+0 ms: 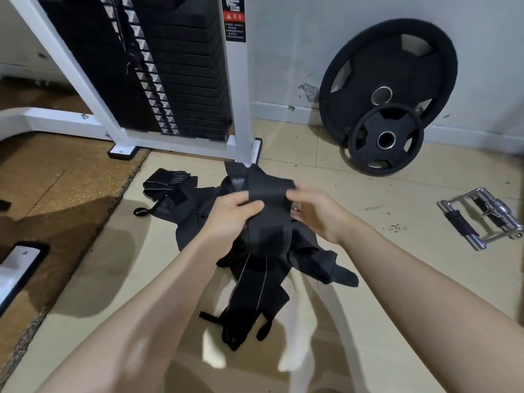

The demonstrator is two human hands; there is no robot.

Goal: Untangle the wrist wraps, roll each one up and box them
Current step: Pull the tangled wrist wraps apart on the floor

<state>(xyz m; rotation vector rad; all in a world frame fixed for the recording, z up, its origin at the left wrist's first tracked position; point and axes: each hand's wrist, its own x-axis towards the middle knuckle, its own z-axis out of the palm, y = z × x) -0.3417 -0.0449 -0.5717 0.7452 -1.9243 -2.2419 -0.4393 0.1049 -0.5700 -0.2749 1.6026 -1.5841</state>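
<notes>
Head view: wrist wrap (269, 191) pinched between both hands (231, 211), above tangled pile (255, 279).

The weight stack (181, 66) runs off the top edge. The chrome cable handle (482, 217) is clipped by the right edge. The held wrap (269, 194) hides both hands' fingertips and part of the tangled pile (198, 211). Label print (234, 29) is too small to read.

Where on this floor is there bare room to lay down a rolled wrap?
Bare tile lies between the wrap pile and the chrome handle, and in front of the weight plates. Crowded: the middle, where both hands hold a wrap.
</notes>
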